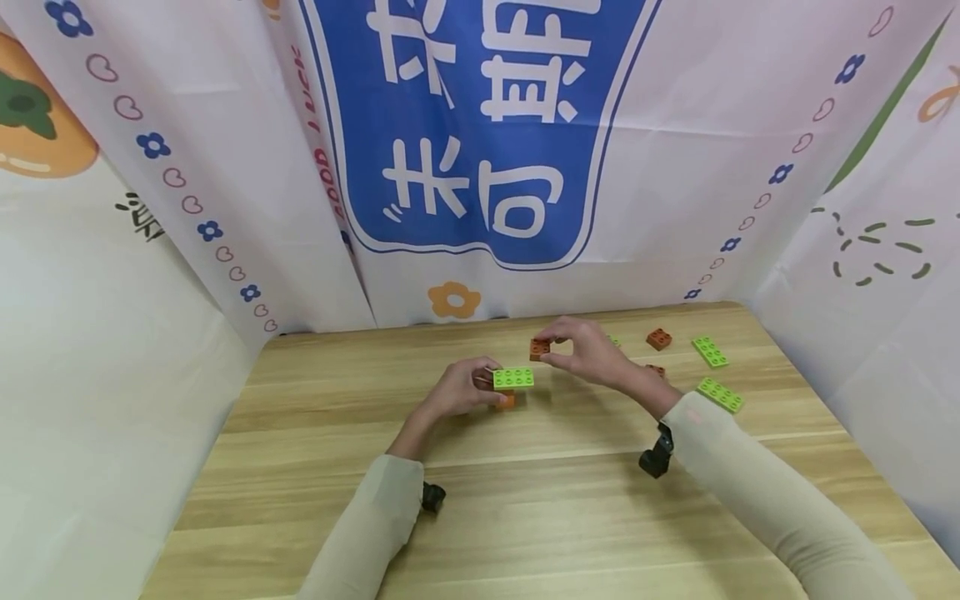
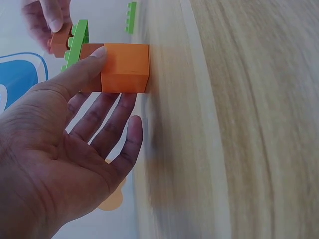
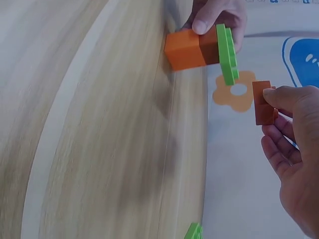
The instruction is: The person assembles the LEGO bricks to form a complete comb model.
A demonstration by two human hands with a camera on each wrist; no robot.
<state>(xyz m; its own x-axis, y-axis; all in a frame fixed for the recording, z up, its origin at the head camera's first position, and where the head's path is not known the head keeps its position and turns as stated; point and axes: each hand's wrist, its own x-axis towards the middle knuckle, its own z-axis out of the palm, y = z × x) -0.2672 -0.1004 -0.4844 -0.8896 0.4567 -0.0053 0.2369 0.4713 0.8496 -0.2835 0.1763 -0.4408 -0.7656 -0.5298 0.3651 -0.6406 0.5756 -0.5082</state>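
My left hand (image 1: 457, 387) grips a small stack of toy building bricks low over the wooden table, thumb on its near side. An orange brick (image 2: 127, 67) forms the bottom, a brown brick (image 3: 209, 46) the middle, and a long studded green brick (image 1: 513, 378) lies across the top, overhanging it. To the right, my right hand (image 1: 588, 354) pinches a square brown brick (image 3: 261, 103) between thumb and fingers, in the air. In the right wrist view a gap separates this brick from the green one.
On the right of the table (image 1: 525, 508) lie more loose pieces: a brown brick (image 1: 658, 338), another brown brick (image 1: 656, 369) partly behind the right forearm, and green bricks (image 1: 709, 352). A printed cloth (image 1: 660, 208) hangs along the table's back edge.
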